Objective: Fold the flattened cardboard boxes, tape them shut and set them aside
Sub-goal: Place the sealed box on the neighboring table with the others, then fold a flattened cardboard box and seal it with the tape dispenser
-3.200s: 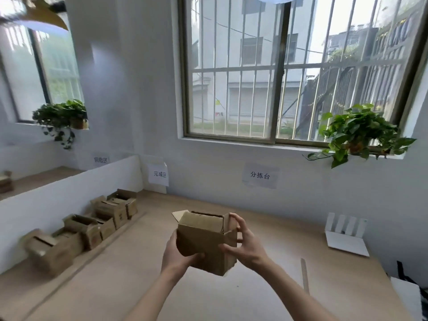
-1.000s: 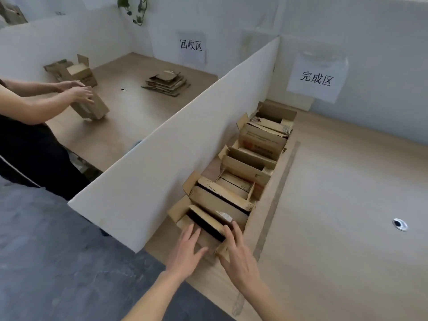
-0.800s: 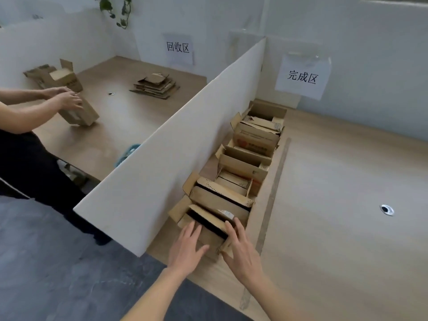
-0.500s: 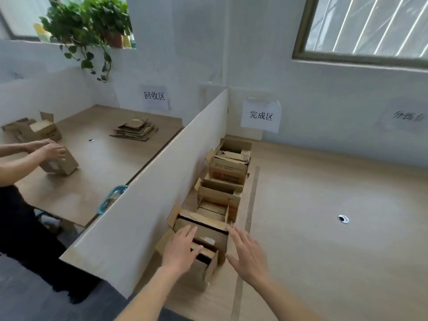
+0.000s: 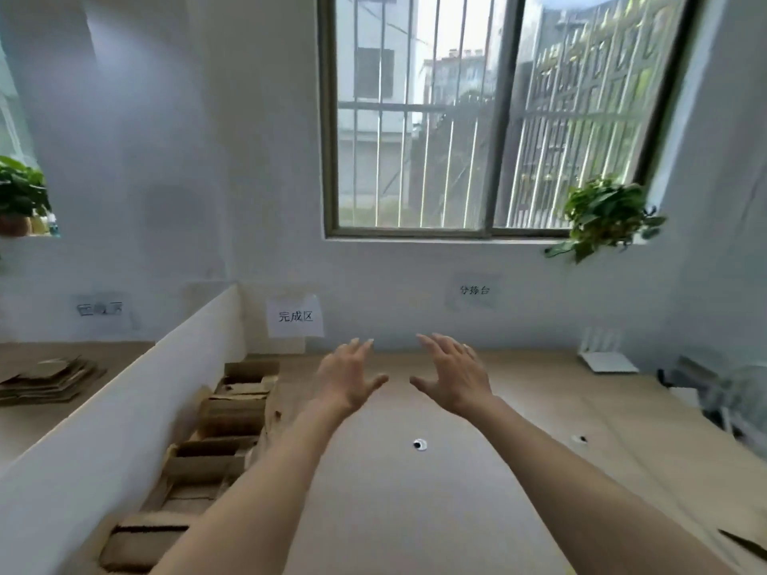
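Over the counter: both hands are up in mid-air, side by side, palms down toward the wood; nothing in either one
Left hand (image 5: 346, 377): released, fingers straight and spread, thumb angled inward; bare forearm reaching in from the lower left
Right hand (image 5: 450, 377): released too, fingers fanned out, thumb pointing toward the left hand; a narrow gap between the two thumbs
Boxes (image 5: 232, 412): folded brown cartons in a row along the left edge of the counter, hard against the divider; they run from the near corner back toward the wall; blurred, so tape cannot be made out; well apart from both hands
Divider (image 5: 124, 412): white panel standing upright, boxes on its right, another surface on its left
Flat stack (image 5: 45, 379): flattened cardboard piled beyond the divider, far left
Counter (image 5: 415, 512): pale wood; a small round grommet (image 5: 420, 444) sits below the hands, a second further right
Sign (image 5: 295, 316): white sheet on the wall above the far end of the row; another paper label further right
Window (image 5: 477, 118): barred; a leafy plant (image 5: 602, 217) at its right corner
Router (image 5: 604, 354): white, at the back right of the counter
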`<state>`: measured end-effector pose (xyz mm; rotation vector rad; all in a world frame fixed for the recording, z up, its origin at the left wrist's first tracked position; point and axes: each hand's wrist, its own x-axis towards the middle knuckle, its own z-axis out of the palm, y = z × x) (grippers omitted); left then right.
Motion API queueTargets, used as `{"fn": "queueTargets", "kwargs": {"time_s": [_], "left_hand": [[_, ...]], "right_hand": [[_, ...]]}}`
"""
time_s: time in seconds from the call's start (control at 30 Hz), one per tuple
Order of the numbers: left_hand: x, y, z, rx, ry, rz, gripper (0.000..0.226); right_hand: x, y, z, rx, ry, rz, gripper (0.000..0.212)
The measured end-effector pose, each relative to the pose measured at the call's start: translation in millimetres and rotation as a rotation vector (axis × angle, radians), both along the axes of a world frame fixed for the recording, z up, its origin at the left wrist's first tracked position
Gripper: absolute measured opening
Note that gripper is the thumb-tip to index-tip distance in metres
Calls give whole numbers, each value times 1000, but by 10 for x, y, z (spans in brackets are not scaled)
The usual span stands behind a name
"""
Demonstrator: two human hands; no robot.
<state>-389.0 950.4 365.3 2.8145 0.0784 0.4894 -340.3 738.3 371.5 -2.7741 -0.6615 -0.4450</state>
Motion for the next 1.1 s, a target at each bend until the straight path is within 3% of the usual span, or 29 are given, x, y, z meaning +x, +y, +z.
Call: {"fn": "queueTargets", "kwargs": {"time_s": [0.2, 0.57, 0.87, 1.1], "left_hand": [[444, -1863, 317, -11, -38, -143, 81], [1105, -5032, 67, 43, 26, -540, 85], [2056, -7267, -523, 25, 119, -765, 82], [2945, -8411, -1038, -1, 295, -798, 81]], "right_hand": [[6, -2032, 386, -11, -46, -173, 89], [-326, -5403, -23, 1, 91, -666, 81], [38, -7392, -665, 50, 221, -919, 75], [894, -8407, -1050, 62, 367, -954, 78]]}}
